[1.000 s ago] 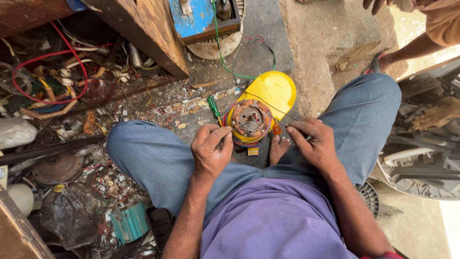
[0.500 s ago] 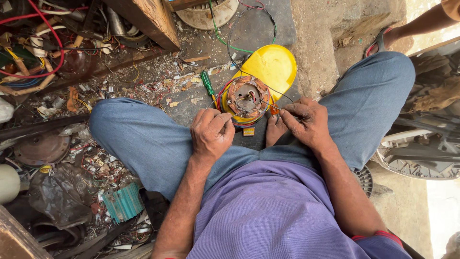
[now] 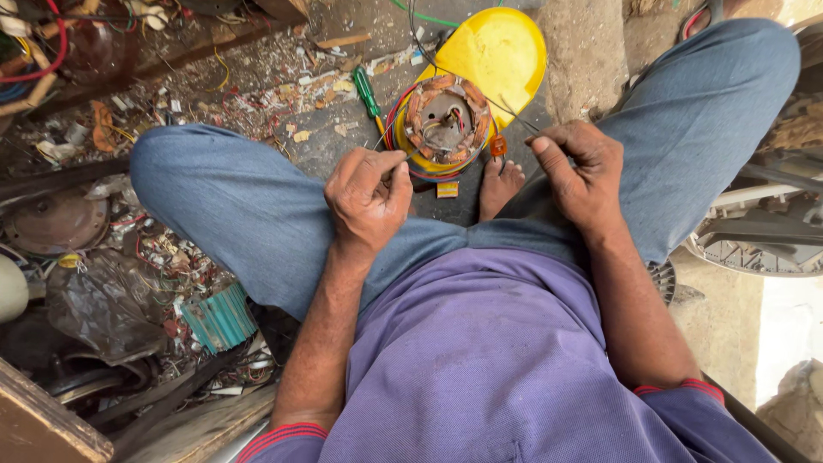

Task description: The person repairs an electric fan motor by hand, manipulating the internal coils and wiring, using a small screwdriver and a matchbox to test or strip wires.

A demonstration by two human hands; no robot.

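Note:
I sit cross-legged on the ground in blue jeans and a purple shirt. A round copper-wound motor stator [image 3: 446, 120] with coloured wires rests on a yellow plastic cover [image 3: 497, 51] in front of my feet. My left hand [image 3: 367, 199] pinches a thin wire that runs to the stator's left side. My right hand [image 3: 579, 176] pinches another thin wire leading to the stator's right side, close to a small orange part [image 3: 498, 146]. A green-handled screwdriver [image 3: 368, 93] lies just left of the stator.
Scrap wires, metal parts and debris [image 3: 129, 249] litter the ground at left, with a teal ribbed piece [image 3: 219, 317] by my left thigh. Fan parts [image 3: 754, 240] lie at right. A wooden board [image 3: 43, 424] sits at the bottom left.
The view has tilted down and drawn closer. Both hands stay by the stator, holding thin wires; the right hand has shifted slightly outward.

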